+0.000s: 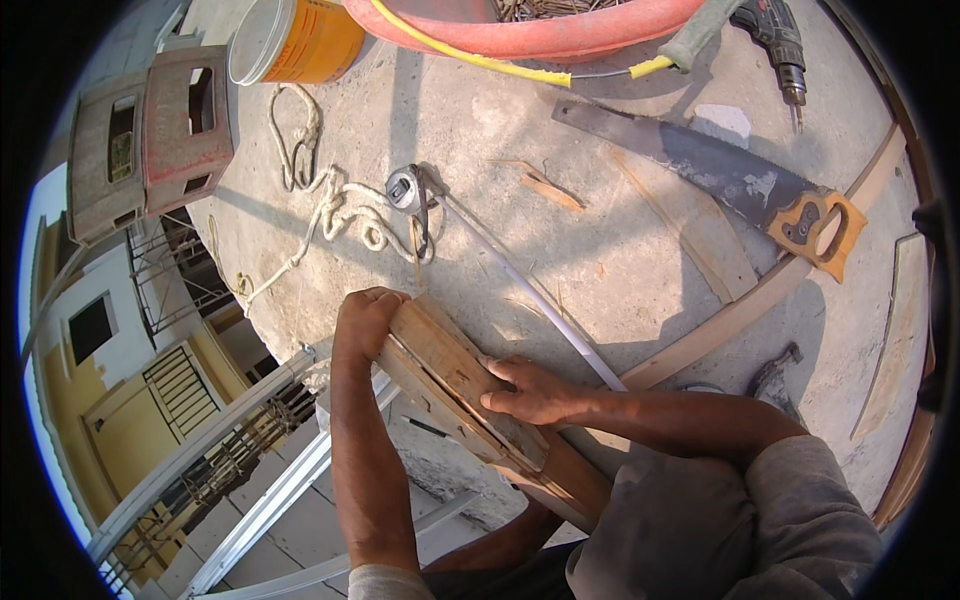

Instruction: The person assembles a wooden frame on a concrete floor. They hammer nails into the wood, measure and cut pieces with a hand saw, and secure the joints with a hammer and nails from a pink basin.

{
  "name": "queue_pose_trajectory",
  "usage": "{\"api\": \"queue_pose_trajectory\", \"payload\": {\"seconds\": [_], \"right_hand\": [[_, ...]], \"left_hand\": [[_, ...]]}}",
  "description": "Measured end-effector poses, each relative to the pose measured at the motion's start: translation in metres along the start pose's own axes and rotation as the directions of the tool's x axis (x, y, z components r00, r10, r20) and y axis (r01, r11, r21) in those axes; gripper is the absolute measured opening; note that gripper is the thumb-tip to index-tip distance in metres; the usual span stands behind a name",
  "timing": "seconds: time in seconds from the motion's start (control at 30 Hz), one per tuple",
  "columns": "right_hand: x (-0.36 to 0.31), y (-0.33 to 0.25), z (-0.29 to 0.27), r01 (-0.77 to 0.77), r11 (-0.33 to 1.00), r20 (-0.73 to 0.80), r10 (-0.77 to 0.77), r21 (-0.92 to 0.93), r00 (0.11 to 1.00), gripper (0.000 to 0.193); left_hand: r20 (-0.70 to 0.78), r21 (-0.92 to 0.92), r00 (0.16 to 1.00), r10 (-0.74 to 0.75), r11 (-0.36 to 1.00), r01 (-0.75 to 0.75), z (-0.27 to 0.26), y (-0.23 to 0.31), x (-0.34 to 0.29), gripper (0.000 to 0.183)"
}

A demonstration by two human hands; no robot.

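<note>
A pair of rough wooden boards (455,368) lies face to face along a slant in front of me, a dark gap running between them. My left hand (368,322) curls over their far end, fingers closed round the edge. Lower down, my right hand (525,390) grips the upper board from the right, with thumb and fingers bent against the wood. Beyond the boards sits a round tape measure (404,190). Its pale blade (535,295) is drawn out toward my right forearm. The boards' near end runs in beside my grey shirt, above a bare limb partly hidden by them.
A handsaw (690,165) with a wooden handle rests near a long plank (715,325). Knotted rope (330,205), a yellow bucket (315,45), a red tub (540,38) of nails and a drill (778,45) lie farther off. The slab ends at left, with metal rails (265,515) and buildings below.
</note>
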State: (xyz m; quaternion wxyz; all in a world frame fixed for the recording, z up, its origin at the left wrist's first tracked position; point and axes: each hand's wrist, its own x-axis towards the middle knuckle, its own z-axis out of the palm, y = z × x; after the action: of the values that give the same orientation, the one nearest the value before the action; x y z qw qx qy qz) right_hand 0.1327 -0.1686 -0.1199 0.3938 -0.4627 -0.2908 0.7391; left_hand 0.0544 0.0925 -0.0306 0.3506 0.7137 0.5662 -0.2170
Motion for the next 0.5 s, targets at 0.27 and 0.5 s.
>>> {"api": "queue_pose_trajectory", "payload": {"seconds": [0.27, 0.5], "right_hand": [[-0.0004, 0.0004, 0.0001, -0.001, 1.000, -0.014, 0.001, 0.003, 1.000, 0.082], [0.0014, 0.0004, -0.0004, 0.012, 1.000, -0.020, -0.012, -0.003, 1.000, 0.080]], "left_hand": [[0.006, 0.079, 0.997, 0.071, 0.994, -0.072, -0.0029, 0.0056, -0.0007, 0.036], [0.009, 0.076, 0.998, 0.067, 0.995, -0.068, -0.0040, 0.0049, 0.0017, 0.036]]}}
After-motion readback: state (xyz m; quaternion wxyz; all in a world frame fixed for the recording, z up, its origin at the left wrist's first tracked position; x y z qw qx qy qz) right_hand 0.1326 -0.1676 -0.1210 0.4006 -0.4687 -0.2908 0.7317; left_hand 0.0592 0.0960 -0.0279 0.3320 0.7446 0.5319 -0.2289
